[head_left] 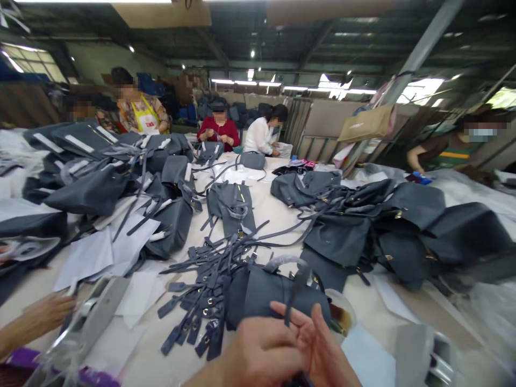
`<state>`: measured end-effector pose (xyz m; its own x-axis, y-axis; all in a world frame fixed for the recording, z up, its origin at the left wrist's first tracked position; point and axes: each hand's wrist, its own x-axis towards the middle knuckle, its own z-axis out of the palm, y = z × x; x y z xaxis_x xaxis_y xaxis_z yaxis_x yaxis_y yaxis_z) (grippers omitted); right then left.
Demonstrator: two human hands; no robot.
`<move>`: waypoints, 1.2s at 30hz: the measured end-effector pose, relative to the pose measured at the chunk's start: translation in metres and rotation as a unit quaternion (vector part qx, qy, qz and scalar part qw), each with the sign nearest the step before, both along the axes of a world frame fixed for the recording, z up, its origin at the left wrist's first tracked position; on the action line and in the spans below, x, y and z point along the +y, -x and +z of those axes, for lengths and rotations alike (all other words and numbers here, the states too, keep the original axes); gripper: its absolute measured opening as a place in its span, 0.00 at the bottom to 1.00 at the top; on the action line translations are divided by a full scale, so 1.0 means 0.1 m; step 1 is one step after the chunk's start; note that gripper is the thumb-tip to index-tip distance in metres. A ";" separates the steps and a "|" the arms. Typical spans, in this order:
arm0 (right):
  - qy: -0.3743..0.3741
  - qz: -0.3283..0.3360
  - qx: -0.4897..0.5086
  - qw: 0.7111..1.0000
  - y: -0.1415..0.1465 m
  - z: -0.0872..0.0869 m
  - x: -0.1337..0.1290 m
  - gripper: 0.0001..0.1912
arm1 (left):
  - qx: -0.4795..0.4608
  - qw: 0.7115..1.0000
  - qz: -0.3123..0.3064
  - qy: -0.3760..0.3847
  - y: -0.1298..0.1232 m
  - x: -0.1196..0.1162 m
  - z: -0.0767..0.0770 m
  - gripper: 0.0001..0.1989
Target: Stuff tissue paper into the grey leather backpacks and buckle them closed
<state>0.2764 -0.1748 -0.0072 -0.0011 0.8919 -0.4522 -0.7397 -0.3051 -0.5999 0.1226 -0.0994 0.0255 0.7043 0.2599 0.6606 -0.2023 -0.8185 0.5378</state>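
My left hand (264,352) is closed in front of me at the bottom centre, blurred, with a dark strap (296,290) rising beside its fingers. Just right of it, my right hand (316,338) has its palm up and fingers apart, behind and beside the strap. A dark blue-grey bag (262,293) with a curved, wrapped handle lies right beyond both hands. To its left spreads a pile of dark straps (197,306) with gold-coloured buckles. What my left fingers grip at their lower edge is partly hidden.
Dark bags (338,236) are heaped at right, with another heap (92,188) at left. White paper sheets (92,255) lie left. Another person's hand (44,320) is beside a grey device (100,317). A round container (341,312) stands right of the near bag. Several people sit beyond.
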 end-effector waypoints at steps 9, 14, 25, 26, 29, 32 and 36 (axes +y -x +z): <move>0.039 -0.228 -0.096 0.968 0.07 -0.15 -0.08 0.23 | 0.154 0.984 0.016 -0.087 -0.57 -0.16 -0.50 0.04; 0.094 -0.290 -0.078 0.949 0.18 -0.22 -0.05 0.19 | 0.237 0.970 0.053 0.015 -0.58 -0.30 -0.40 0.10; -0.035 -0.242 -0.230 0.942 0.17 -0.37 -0.20 0.32 | 0.256 0.915 0.064 0.304 -0.54 -0.20 -0.12 0.12; -0.056 -0.256 -0.232 0.937 0.19 -0.37 -0.21 0.31 | 0.253 0.918 0.071 0.297 -0.54 -0.19 -0.12 0.13; -0.060 -0.266 -0.229 0.934 0.17 -0.31 -0.19 0.26 | 0.271 0.927 0.075 0.246 -0.51 -0.10 -0.04 0.13; -0.005 -0.235 -0.185 0.954 0.01 -0.17 -0.15 0.23 | 0.274 0.938 0.122 0.172 -0.48 0.07 0.07 0.14; 0.067 -0.066 -0.095 0.991 -0.15 0.06 -0.04 0.24 | 0.173 0.933 0.288 0.130 -0.59 0.46 0.18 0.12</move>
<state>0.2913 -0.1789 -0.0016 0.2077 0.8110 -0.5469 -0.6559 -0.2993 -0.6929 0.1816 -0.0539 0.0431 0.5571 0.7810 0.2822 0.4537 -0.5708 0.6843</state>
